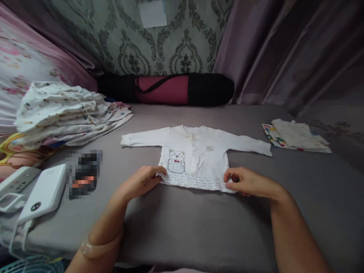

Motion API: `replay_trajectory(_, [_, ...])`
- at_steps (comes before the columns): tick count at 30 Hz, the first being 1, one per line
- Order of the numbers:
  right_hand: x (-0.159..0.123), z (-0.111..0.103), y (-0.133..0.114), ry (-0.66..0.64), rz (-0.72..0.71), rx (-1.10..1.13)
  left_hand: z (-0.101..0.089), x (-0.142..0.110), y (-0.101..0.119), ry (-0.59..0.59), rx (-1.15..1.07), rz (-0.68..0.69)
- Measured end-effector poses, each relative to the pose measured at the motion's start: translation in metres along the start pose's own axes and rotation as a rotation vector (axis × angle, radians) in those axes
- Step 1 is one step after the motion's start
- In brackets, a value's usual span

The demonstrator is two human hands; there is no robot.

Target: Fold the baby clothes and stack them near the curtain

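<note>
White with a printed bear, a small shirt lies face up on grey cloth, sleeves outspread, between a clothing heap and folded garments. Left hand and right hand each pinch a hem corner.

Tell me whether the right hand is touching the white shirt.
Touching: the head view shows the right hand pinching the white shirt near a lower corner.

Dim, soft light leaves the right-hand curtain in deep shade, while the white shirt shows bright. Faint shadows fall on the surface beside the forearms. Wide-angle distortion stretches the edges; coarse pixelation hides one patch at left.
</note>
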State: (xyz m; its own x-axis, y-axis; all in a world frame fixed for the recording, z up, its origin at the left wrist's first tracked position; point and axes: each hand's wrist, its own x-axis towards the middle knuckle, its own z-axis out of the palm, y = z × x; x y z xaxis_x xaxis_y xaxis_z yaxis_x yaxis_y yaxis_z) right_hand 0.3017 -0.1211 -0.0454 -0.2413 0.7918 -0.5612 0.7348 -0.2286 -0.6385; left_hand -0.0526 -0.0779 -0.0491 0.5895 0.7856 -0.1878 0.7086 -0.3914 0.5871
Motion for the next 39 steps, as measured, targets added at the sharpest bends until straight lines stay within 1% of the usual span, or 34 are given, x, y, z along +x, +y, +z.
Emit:
replay_trajectory(3, [0.000,-0.003,0.005,0.024,-0.022,-0.077,-0.003,-0.001,-0.003,-0.020,0.009,-0.004])
replay_trajectory(5, [0.000,-0.005,0.008,0.037,-0.012,-0.112,-0.003,-0.002,-0.008,-0.024,0.007,-0.016])
replay_trajectory(10, [-0.001,-0.004,0.003,0.033,0.018,-0.148,0.000,-0.003,-0.016,-0.043,-0.024,0.005])
replay_trajectory(13, [-0.006,-0.006,0.000,0.000,0.034,-0.143,-0.003,-0.005,-0.015,-0.087,-0.042,-0.007])
replay_trajectory(16, [-0.012,-0.011,0.001,-0.037,0.050,-0.128,-0.010,-0.008,-0.016,-0.169,-0.081,-0.031])
replay_trajectory(18, [-0.011,-0.013,0.002,0.004,0.022,-0.139,-0.014,-0.009,-0.016,-0.203,-0.118,-0.037])
replay_trajectory(19, [-0.008,-0.012,0.002,0.057,-0.020,-0.139,-0.015,-0.008,-0.016,-0.180,-0.131,-0.039])
replay_trajectory(20, [-0.003,-0.009,0.000,0.137,-0.086,-0.128,-0.015,-0.007,-0.015,-0.117,-0.130,-0.042])
replay_trajectory(22, [0.011,0.003,-0.009,0.357,-0.280,-0.102,-0.009,-0.001,-0.012,0.093,-0.081,-0.025])
replay_trajectory(23, [0.020,0.012,-0.015,0.475,-0.384,-0.096,-0.005,0.003,-0.011,0.202,-0.037,0.012])
replay_trajectory(24, [0.028,0.023,-0.021,0.547,-0.481,-0.121,0.001,0.007,-0.010,0.283,0.016,0.072])
replay_trajectory(25, [0.036,0.034,-0.027,0.561,-0.556,-0.181,0.008,0.011,-0.009,0.323,0.075,0.140])
replay_trajectory(26, [0.043,0.045,-0.033,0.537,-0.599,-0.265,0.015,0.015,-0.009,0.319,0.134,0.199])
replay_trajectory(27, [0.049,0.056,-0.038,0.506,-0.614,-0.350,0.022,0.018,-0.010,0.281,0.190,0.230])
replay_trajectory(28, [0.053,0.065,-0.042,0.471,-0.608,-0.427,0.028,0.021,-0.012,0.224,0.241,0.224])
replay_trajectory(31, [0.058,0.083,-0.044,0.382,-0.554,-0.568,0.041,0.024,-0.018,0.068,0.334,0.106])
replay_trajectory(34, [0.058,0.085,-0.040,0.336,-0.531,-0.602,0.045,0.024,-0.022,0.032,0.353,0.065])
replay_trajectory(37, [0.055,0.078,-0.042,0.316,-0.518,-0.607,0.043,0.023,-0.020,0.060,0.359,0.068])
replay_trajectory(39, [0.053,0.070,-0.051,0.302,-0.509,-0.614,0.041,0.021,-0.016,0.086,0.373,0.083])
